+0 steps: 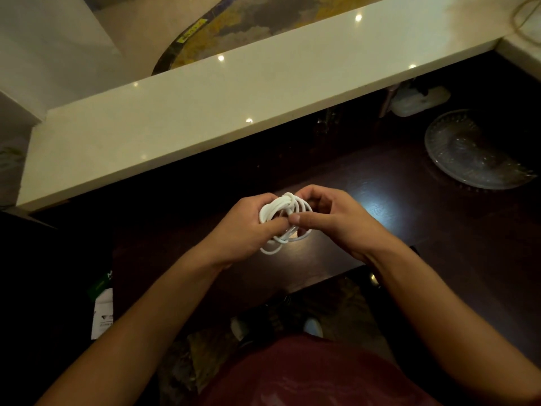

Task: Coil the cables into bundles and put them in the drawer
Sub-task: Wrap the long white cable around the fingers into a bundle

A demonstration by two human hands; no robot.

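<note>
Your left hand and right hand both pinch 1 white cable coil.
Light, limp, springy: grip across the gathered loops, above the dark counter.

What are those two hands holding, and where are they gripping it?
A coiled white cable: the left hand pinches the coil's left side, the right hand its right side, above the dark table.

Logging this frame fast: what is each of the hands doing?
Left hand: closed on the white cable coil.
Right hand: closed on the same coil.
</note>
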